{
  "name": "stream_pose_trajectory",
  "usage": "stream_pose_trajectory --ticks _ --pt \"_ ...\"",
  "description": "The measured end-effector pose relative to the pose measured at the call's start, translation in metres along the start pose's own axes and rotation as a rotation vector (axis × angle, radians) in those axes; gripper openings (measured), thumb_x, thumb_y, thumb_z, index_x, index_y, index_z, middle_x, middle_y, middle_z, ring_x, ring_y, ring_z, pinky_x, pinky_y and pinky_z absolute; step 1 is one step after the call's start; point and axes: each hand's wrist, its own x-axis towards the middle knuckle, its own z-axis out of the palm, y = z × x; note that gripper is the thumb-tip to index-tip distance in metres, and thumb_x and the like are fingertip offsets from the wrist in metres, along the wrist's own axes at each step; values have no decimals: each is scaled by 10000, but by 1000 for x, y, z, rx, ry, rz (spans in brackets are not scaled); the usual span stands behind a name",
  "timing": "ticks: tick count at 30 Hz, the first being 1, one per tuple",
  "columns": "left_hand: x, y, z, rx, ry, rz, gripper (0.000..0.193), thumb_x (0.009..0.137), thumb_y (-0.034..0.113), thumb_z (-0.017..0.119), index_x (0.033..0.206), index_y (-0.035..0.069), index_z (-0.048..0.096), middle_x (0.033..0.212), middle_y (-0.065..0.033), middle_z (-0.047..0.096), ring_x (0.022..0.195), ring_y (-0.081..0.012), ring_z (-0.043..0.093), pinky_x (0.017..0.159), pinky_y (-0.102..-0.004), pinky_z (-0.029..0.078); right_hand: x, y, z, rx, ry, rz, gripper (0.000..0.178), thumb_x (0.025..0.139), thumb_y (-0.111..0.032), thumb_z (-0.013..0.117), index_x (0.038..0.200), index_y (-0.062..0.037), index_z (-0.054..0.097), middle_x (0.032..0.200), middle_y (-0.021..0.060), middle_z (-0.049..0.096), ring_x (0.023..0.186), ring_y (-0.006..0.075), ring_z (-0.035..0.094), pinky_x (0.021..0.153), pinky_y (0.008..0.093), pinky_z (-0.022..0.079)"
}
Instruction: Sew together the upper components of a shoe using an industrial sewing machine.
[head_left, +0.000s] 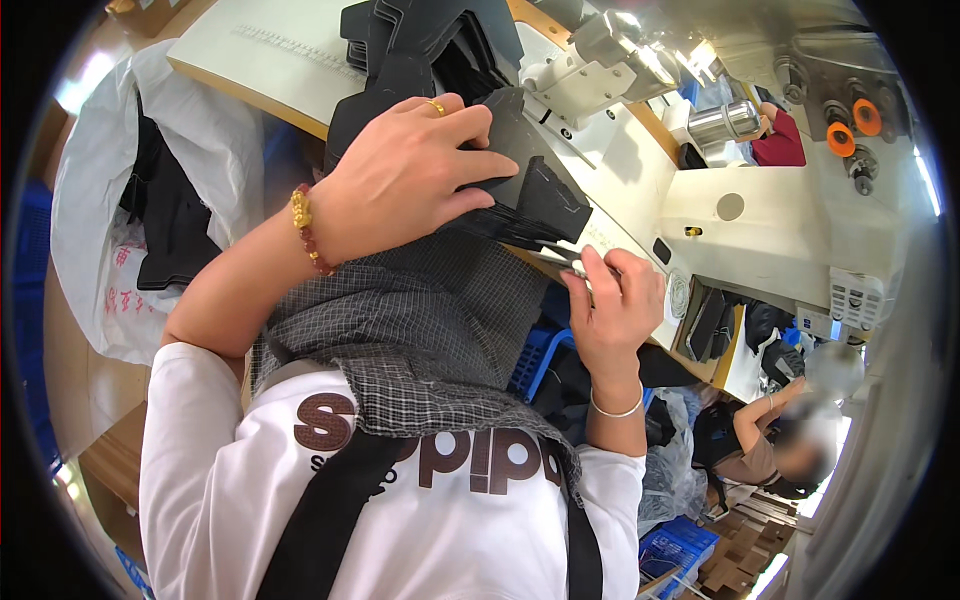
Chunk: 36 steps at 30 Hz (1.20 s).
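My left hand (425,165) lies on a bundle of black fabric-like pieces (545,200) at the table's near edge. Its thumb and forefinger are stretched out and apart over the top piece; the other fingers bend over the far side. On my right, my right hand (620,300) is closed around small snips (563,252) with dark blades and a pale handle, partly hidden by the fingers. The blades point left and touch or nearly touch the bundle's lower right edge. Behind my left hand, more black pieces (400,45) are stacked on the pale tabletop (270,50).
A white sewing machine (590,75) stands behind the bundle. At left, a white plastic bag (90,210) holds black pieces. A blue basket (537,360) is below my right hand. Another person (765,445) sits at right; a red sleeve (778,138) shows farther back.
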Motion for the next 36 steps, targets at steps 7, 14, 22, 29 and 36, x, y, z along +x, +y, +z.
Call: stream_pose_trajectory --ticks 7,14,22,29,36 --pt "2 -2 0 24 -8 33 347 777 204 794 1116 129 774 989 -45 593 988 -241 608 869 -376 517 5 -7 13 -81 44 -2 352 793 -250 839 1094 -115 715 948 50 604 753 193 577 630 343 393" --pt "4 -3 0 31 -14 45 319 767 209 792 1072 116 772 957 -39 573 955 -243 600 836 -377 520 -2 -8 31 -173 132 -22 331 778 -264 854 1050 -119 734 983 46 605 741 185 587 651 332 407" --pt "6 -4 -1 11 -32 58 327 763 200 796 1078 115 767 960 -38 573 957 -245 606 813 -376 533 7 -2 37 -169 177 -128 237 810 -258 834 999 -151 739 979 33 619 738 182 607 664 323 417" --pt "9 -6 1 -10 -43 54 324 761 191 802 1071 109 764 957 -41 564 949 -246 605 810 -372 535 16 12 39 -138 183 -231 183 799 -243 838 929 -174 730 950 15 630 716 161 604 670 308 426" --pt "6 -7 0 1 -30 66 321 770 193 803 1076 106 764 962 -40 558 943 -239 599 809 -370 536 26 9 36 -177 169 -285 146 798 -184 821 837 -175 681 909 -5 631 692 143 593 653 301 422"
